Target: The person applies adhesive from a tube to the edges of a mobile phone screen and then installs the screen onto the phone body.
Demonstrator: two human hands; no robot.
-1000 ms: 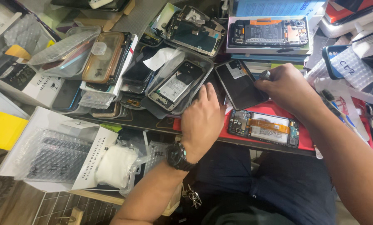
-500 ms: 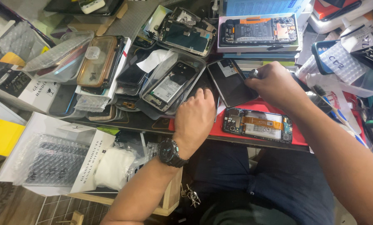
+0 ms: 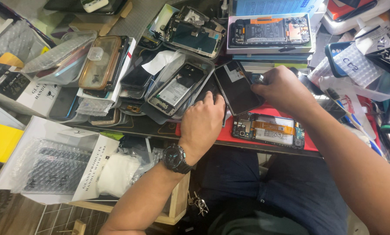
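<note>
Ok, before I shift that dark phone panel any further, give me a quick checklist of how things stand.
1. Right hand grips the dark phone panel at its far edge: ok.
2. Left hand steadies the near edge: ok.
3. Opened phone lies flat on the red mat: ok.
4. Panel clear of the phone in the clear tray: cannot tell.
5. Bare room around the mat: not ok, parts crowd it.

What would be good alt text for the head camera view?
A person's two hands work a dark phone screen panel on a cluttered repair bench: the right hand grips its top edge, the left hand rests beside it. An opened phone lies on a red mat.
</note>
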